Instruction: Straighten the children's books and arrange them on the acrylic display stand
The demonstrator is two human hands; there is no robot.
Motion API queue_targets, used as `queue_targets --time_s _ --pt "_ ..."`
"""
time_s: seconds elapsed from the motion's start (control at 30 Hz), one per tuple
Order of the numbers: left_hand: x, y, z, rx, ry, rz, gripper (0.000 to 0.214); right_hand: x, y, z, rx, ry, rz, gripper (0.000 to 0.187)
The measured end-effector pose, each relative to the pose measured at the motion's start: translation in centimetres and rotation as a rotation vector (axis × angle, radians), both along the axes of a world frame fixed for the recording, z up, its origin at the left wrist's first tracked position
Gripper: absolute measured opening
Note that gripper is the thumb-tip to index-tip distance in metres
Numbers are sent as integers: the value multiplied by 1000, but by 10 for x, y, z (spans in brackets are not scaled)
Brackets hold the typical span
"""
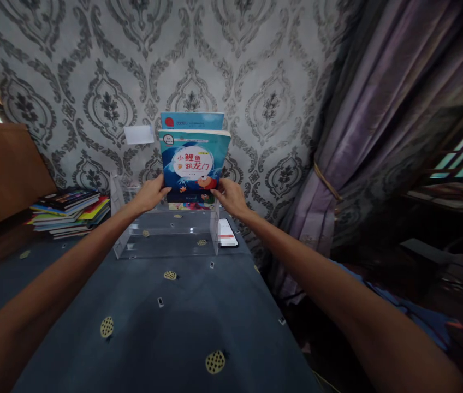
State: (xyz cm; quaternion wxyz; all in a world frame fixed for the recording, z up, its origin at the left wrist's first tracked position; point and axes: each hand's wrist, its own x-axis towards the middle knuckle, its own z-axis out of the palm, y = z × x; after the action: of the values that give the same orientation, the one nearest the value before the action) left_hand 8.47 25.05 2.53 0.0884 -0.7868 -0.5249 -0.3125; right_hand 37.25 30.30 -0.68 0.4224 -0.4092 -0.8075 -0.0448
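Both my hands hold a blue children's book [194, 158] upright by its lower corners, over the back of a clear acrylic rack [166, 229]. My left hand [152, 192] grips the lower left corner. My right hand [228, 195] grips the lower right corner. Behind it a second blue book [193, 120] stands against the wall. Another colourful book's edge shows beneath the held one.
A stack of books [70, 212] lies at the left by a wooden board [2, 169]. A phone [227, 233] rests right of the rack on the blue patterned tablecloth [149, 327]. Purple curtains [362, 142] hang at the right, past the table's edge.
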Motion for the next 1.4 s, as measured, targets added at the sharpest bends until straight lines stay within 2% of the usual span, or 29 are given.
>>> queue_targets --time_s 0.2,0.33,0.47,0.6,0.73,1.0,1.4 --pt "13 -7 2 15 9 151 28 -1 -2 -4 9 123 -3 28" --pt "18 -10 -1 36 -9 265 31 0 3 -7 18 213 11 35" --pt "24 -15 -3 -25 -7 320 36 2 12 -13 14 213 9 38" --pt "34 -23 1 -100 93 417 39 -2 15 -23 23 222 -8 41" --pt "44 -29 5 -169 137 504 39 -12 8 -34 32 236 23 54" --pt "56 -30 6 -200 102 540 38 -19 5 -41 -32 384 129 61" --pt "61 -31 9 -218 68 544 38 -21 6 -44 -33 401 124 63"
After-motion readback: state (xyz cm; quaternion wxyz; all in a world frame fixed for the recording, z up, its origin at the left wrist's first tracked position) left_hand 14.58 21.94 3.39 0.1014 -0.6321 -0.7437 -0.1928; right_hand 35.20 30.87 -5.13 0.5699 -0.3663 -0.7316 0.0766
